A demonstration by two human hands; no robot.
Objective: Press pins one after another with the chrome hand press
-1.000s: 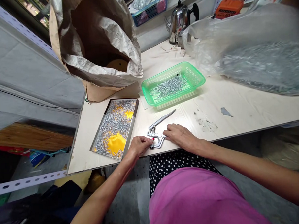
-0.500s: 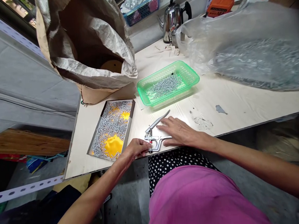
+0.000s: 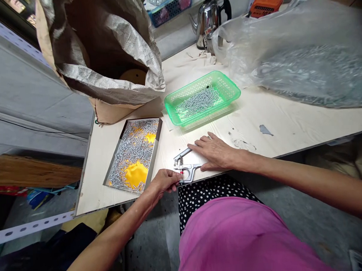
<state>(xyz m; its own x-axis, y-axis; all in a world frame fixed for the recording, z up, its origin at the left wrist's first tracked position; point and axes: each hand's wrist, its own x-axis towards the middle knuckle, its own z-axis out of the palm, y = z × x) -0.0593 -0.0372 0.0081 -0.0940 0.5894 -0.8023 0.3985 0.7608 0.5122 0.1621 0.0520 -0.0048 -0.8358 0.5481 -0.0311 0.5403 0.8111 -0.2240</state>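
Note:
A pair of silver hand pliers (image 3: pixel 188 167) with a spring and a red part near the jaw lies at the table's front edge, its handles spread. At the jaw end, my left hand (image 3: pixel 167 180) is closed in a pinch; what sits between the fingertips is hidden. My right hand (image 3: pixel 214 152) lies over the upper handle with its fingers stretched out, the thumb by the end of the lower handle. Left of the pliers is a shallow tray (image 3: pixel 154 162) of small silver metal pieces, its yellow bottom showing through. A green plastic basket (image 3: pixel 204 112) behind holds more such pieces.
A large open paper sack (image 3: pixel 108 108) stands at the back left. On the right lies a clear plastic bag (image 3: pixel 310 74) full of metal pieces. A steel kettle (image 3: pixel 207 24), an orange box (image 3: pixel 265 4) and a blue basket (image 3: pixel 171 10) are along the back.
My right hand has slid up and forward onto the upper handle, covering its far end. My left hand stays pinched at the jaw. The view has shifted slightly.

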